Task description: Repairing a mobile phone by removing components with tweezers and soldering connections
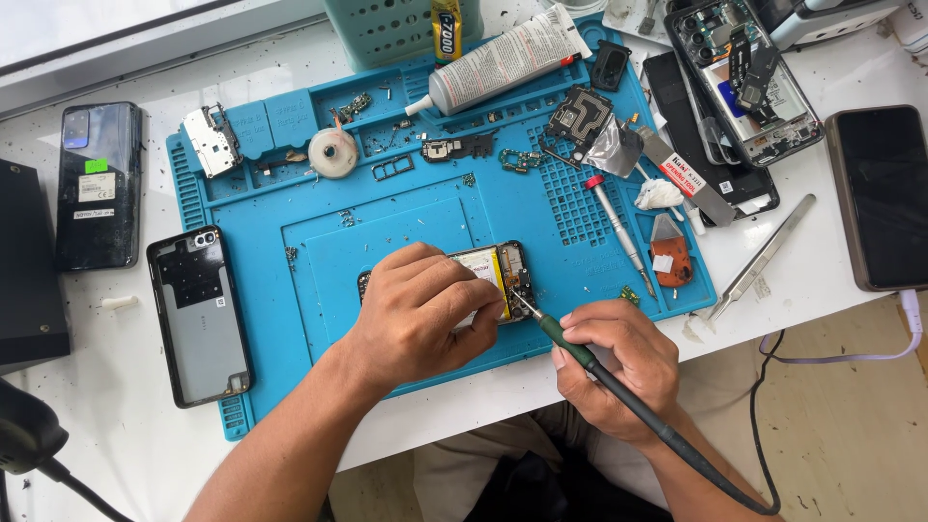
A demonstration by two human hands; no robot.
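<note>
Two bare hands are working over an opened phone (498,275) lying near the front edge of a blue silicone repair mat (290,261), seen from the single head view. The left hand (420,314) is lying palm-down across the phone, fingers curled and pressing on it, covering most of its body. The right hand (619,362) is gripping a soldering iron (580,356) pen-fashion, fingers closed round its dark green shaft; the thin metal tip is touching the exposed board at the phone's right end. The iron's long axis is running diagonally, tip pointing up-left, cable trailing down-right. The phone's long axis is lying roughly left to right, tilted slightly, its uncovered end pointing right.

Around the mat: a ridged, compartmented rear section is holding small metal parts, a white glue tube (503,58) is lying across it, and a red-capped screwdriver (619,222) is resting to the right. Steel tweezers (764,256) are lying on the white table (126,387), and a grey phone back cover (200,314) is resting left of the mat.
</note>
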